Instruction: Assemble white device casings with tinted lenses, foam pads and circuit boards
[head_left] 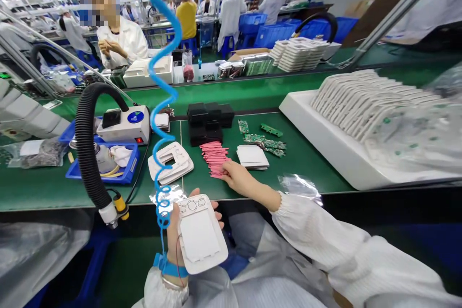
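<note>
My left hand (175, 221) holds a white plastic device housing (202, 236) from beneath, its inner side with a white rectangular sheet or panel facing up. A thin red wire hangs by that wrist, which wears a blue wrist strap (169, 265) joined to a coiled blue cord (164, 77). On the green bench, my right hand (236, 178) pinches at the near end of a pile of thin pink strips (213, 154); its fingertips partly hide what they grip. Beside that hand lies a stack of white square sheets (252, 156). White housing frames (173, 166) rest left of the strips.
Black blocks (207, 122) and green circuit boards (265, 142) stand behind the strips. A white foam tray (325, 139) of housings fills the right. At left are a black flexible hose (84, 149), a blue bin (126, 173) and a white box (124, 125). A co-worker (122, 38) sits opposite.
</note>
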Demonstrator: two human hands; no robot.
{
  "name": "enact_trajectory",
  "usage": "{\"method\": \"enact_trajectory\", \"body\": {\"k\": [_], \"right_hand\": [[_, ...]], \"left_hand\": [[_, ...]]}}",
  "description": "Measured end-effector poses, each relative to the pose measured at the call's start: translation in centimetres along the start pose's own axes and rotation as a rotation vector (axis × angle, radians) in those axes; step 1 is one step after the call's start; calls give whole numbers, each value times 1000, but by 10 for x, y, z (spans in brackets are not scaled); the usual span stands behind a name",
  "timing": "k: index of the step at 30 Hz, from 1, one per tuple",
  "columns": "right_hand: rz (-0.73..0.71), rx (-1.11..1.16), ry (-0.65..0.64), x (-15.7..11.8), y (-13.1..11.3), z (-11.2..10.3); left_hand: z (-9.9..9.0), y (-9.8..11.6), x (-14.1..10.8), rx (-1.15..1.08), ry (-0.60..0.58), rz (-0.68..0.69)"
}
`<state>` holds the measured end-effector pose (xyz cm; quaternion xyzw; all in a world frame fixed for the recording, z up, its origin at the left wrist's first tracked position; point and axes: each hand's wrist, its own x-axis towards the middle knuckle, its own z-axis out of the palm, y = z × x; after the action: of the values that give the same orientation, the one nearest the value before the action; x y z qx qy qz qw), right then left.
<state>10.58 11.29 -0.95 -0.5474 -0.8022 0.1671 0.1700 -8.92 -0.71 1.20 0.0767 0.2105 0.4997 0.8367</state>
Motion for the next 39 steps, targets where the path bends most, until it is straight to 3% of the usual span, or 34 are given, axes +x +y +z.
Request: {"method": "enact_trajectory", "body": {"k": [7,13,17,21,23,25,28,32,36,39], "right_hand": [[-9,135,77,3,-4,-10],[-84,182,141,7,-4,-33],[-175,226,155,-15,-16,-49],[-484,269,155,-58,-37,-58],[-652,168,214,-73,-43,-58],[-713,17,274,-81,-47,-55],[-699,-130,328,-80,-48,-50],[-663,-135,357,-76,-53,-45],[-624,203,217,-74,-50,-49],[-424,512,144,-73,-36,-56]], "left_hand": [[13,2,-14,34,12,66],[25,-26,-15,35,34,175],[32,-42,-8,65,79,210],[37,-49,1,64,140,228],[40,-51,6,46,171,255],[43,-51,8,46,189,267],[47,-52,11,58,191,250],[48,-54,14,98,172,199],[43,-53,17,167,223,70],[43,-48,18,182,184,47]]}}
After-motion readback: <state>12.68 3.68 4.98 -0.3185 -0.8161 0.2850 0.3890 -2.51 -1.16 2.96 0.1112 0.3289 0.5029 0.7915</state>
